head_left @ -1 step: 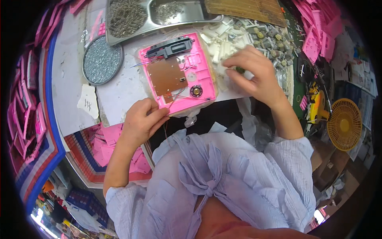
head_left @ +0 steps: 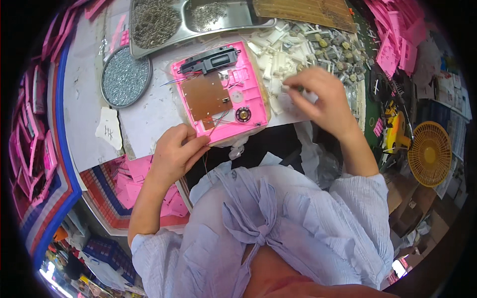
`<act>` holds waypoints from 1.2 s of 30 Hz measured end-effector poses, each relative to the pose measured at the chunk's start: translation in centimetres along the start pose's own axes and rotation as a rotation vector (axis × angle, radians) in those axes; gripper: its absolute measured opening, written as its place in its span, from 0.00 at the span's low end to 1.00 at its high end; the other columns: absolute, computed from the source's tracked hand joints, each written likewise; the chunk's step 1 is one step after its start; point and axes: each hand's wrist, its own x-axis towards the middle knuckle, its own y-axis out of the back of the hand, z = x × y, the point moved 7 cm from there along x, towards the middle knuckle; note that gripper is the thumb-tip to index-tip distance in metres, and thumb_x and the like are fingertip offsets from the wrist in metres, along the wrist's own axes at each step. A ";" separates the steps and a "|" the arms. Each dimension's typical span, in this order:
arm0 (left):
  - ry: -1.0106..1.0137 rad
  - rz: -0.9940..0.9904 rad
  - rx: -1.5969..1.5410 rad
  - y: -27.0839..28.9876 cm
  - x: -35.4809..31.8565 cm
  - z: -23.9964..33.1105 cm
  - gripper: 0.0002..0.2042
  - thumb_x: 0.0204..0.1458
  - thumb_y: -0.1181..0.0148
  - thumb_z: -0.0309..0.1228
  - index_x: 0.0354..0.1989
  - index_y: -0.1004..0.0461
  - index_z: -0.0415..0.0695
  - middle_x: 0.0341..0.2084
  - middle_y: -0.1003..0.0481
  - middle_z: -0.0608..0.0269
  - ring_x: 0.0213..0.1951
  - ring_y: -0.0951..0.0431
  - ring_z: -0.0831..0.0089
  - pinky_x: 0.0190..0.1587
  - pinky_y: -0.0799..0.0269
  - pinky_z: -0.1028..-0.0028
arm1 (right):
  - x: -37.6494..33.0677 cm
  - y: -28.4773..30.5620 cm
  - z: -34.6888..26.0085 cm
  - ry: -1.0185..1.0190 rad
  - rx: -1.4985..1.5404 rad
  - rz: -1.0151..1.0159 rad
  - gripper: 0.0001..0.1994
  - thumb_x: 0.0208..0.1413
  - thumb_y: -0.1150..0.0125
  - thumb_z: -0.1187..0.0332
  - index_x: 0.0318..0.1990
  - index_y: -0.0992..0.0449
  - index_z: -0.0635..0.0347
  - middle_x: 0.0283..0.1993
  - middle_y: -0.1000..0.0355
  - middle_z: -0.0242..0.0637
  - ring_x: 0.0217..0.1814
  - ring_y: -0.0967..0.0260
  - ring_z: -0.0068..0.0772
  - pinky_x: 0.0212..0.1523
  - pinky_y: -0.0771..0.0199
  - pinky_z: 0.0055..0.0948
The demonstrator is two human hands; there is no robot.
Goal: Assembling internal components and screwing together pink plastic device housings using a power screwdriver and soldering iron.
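A pink plastic housing (head_left: 255,84) lies open side up on a clear plastic bag. A brown circuit board (head_left: 206,97), a black slotted module (head_left: 208,61), a small round speaker (head_left: 243,114) and thin wires are inside it. My left hand (head_left: 175,149) pinches the housing's near left corner between thumb and fingers. To the right of the housing, my right hand (head_left: 320,97) hovers over a heap of small white plastic parts (head_left: 273,64). Its thumb and forefinger are brought close together and slightly blurred; what they hold, if anything, cannot be made out.
A round dish of small silvery pieces (head_left: 126,77) stands left of the housing. Behind is a metal tray (head_left: 194,31) of screws, beside a cardboard sheet (head_left: 308,12). Small grey motor-like parts (head_left: 343,54) lie at right. Pink shells (head_left: 42,134) fill the left side; a yellow fan (head_left: 430,154) stands right.
My right hand has shifted slightly to the right and down, with its fingers drawn back from the housing. My left hand still grips the corner.
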 end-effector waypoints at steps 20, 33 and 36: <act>-0.037 0.026 0.086 4.0 13.8 1.8 0.05 0.53 0.34 0.21 0.38 0.20 0.39 0.33 0.23 0.59 0.31 0.21 0.66 0.32 0.27 0.72 | -5.8 -0.1 0.1 -0.177 0.104 0.268 0.14 0.44 0.27 0.75 0.41 0.20 0.59 0.38 0.25 0.40 0.34 0.27 0.43 0.34 0.25 0.37; 0.070 0.311 0.093 1.6 7.6 0.3 0.05 0.49 0.32 0.21 0.34 0.20 0.40 0.31 0.21 0.58 0.34 0.23 0.61 0.38 0.29 0.68 | 2.4 -1.4 -2.9 0.304 -0.099 -0.075 0.10 0.42 0.35 0.72 0.35 0.22 0.60 0.37 0.30 0.36 0.42 0.31 0.39 0.40 0.24 0.37; 0.095 0.319 0.080 0.5 6.8 0.1 0.06 0.49 0.31 0.22 0.34 0.20 0.41 0.31 0.22 0.60 0.35 0.23 0.62 0.40 0.31 0.67 | 3.6 -2.0 -3.7 0.412 -0.135 -0.203 0.12 0.45 0.33 0.72 0.39 0.20 0.62 0.40 0.27 0.36 0.45 0.29 0.39 0.39 0.23 0.35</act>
